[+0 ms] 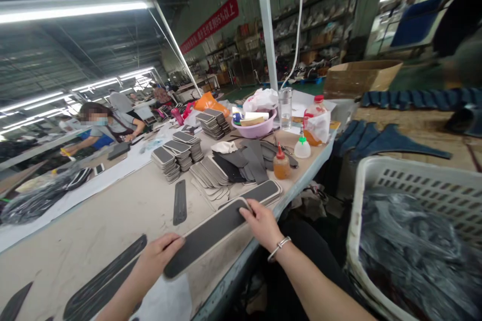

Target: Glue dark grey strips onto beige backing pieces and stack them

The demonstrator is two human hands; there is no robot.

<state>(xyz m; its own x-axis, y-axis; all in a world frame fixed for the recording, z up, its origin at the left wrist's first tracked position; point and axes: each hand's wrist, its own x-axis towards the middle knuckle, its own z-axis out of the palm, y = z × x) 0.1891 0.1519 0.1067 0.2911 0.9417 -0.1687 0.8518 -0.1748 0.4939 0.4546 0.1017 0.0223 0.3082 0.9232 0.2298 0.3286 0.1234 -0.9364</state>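
A long dark grey panel with a pale border (211,233) lies slanted near the table's front edge. My right hand (259,220) pinches its far right end, thumb on top. Along its left edge, my left hand (161,253) has its fingers closed on the panel. Just beyond is a similar bordered panel on a small stack (263,191). A narrow dark strip (179,202) lies on the table behind the held panel. Long dark pieces (105,276) rest to the left of my left hand, partly behind my forearm.
Stacks of bordered pieces (176,153), loose grey pieces (252,160), a glue bottle (281,163), a white bottle (302,148) and a pink basin (254,125) stand farther back. A white crate (357,220) is at right. Another person (113,125) works across the table.
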